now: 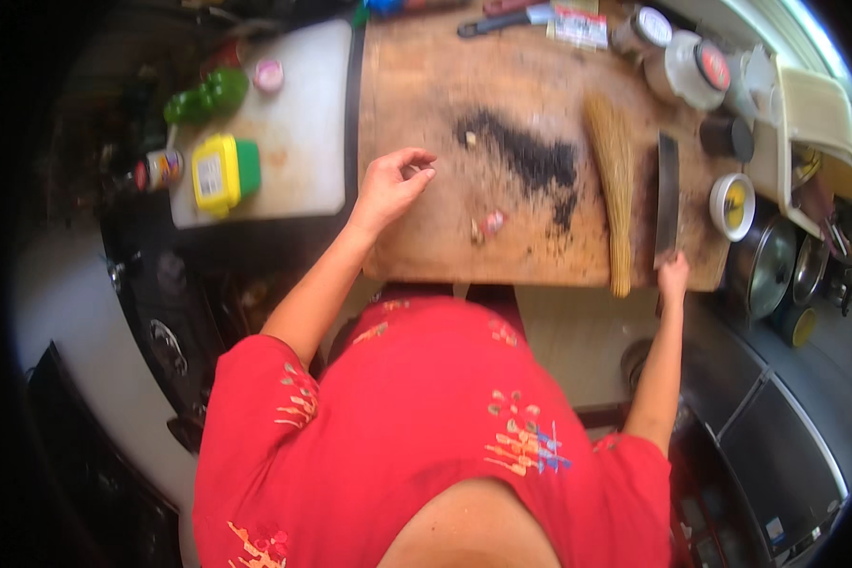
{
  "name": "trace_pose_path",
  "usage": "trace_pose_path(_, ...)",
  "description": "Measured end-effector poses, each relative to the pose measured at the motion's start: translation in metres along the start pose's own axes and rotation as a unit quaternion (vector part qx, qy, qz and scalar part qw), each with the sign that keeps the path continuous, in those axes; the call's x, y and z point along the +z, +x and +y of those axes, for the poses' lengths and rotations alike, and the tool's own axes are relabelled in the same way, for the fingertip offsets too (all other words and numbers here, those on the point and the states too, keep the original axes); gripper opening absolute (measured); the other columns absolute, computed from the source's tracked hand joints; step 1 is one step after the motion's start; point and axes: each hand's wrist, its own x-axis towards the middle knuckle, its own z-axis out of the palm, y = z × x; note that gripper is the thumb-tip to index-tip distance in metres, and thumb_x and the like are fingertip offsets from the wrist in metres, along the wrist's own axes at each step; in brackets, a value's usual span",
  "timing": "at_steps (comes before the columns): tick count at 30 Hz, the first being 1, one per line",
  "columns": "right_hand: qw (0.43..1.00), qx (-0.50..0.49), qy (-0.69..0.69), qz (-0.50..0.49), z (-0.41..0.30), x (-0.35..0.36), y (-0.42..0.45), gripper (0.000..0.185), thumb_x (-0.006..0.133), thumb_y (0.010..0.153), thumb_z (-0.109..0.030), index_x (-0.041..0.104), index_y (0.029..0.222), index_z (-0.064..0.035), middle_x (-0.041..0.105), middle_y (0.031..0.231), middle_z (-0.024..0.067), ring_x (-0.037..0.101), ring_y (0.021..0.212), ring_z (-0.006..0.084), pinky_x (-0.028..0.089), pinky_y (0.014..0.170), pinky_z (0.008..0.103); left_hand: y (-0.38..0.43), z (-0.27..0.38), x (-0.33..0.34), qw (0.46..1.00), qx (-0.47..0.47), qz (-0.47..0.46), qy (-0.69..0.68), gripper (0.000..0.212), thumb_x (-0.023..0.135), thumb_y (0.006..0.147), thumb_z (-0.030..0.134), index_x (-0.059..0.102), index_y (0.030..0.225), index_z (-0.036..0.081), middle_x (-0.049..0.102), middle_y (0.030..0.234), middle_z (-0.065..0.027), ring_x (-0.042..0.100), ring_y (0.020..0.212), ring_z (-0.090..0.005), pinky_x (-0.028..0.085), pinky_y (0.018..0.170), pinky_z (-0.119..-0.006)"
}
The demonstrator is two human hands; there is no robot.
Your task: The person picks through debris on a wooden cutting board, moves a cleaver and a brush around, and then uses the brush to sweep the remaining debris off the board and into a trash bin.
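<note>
My right hand (673, 273) grips the near end of a cleaver with a dark rectangular blade (667, 192), at the right of the wooden board (426, 248). A straw hand broom (614, 192) lies left of the blade. Over the board's left part hovers my left hand (390, 186), its fingers curled with the thumb near them; whether it holds anything small is hidden. Black crumbly bits (532, 153) are scattered across the middle, with a small pale piece (471, 138) at their left. A small pink-and-tan scrap (492, 223) lies nearer the front edge.
On the left, a white cutting board (312, 128) bears a green pepper (209, 96), a pink onion (268, 75) and a yellow-and-green tub (220, 176). Jars (685, 71), a black cup (725, 138) and a white bowl (733, 207) stand at the right. A dark-handled utensil (497, 23) lies at the back.
</note>
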Motion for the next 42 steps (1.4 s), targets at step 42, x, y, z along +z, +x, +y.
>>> trace_pose_path(42, 0.994, 0.069, 0.066, -0.048, -0.014, -0.015, -0.006, 0.039, 0.070, 0.062, -0.018, 0.057, 0.093, 0.0011, 0.063, 0.085, 0.0135, 0.060, 0.078, 0.0206, 0.046, 0.071, 0.0319, 0.065, 0.065, 0.081, 0.916, 0.333, -0.088, 0.204, 0.005, 0.060, 0.077, 0.007, 0.061, 0.081, 0.004, 0.053, 0.077, -0.0092, 0.052, 0.076, -0.0247, 0.044, 0.071, -0.033)
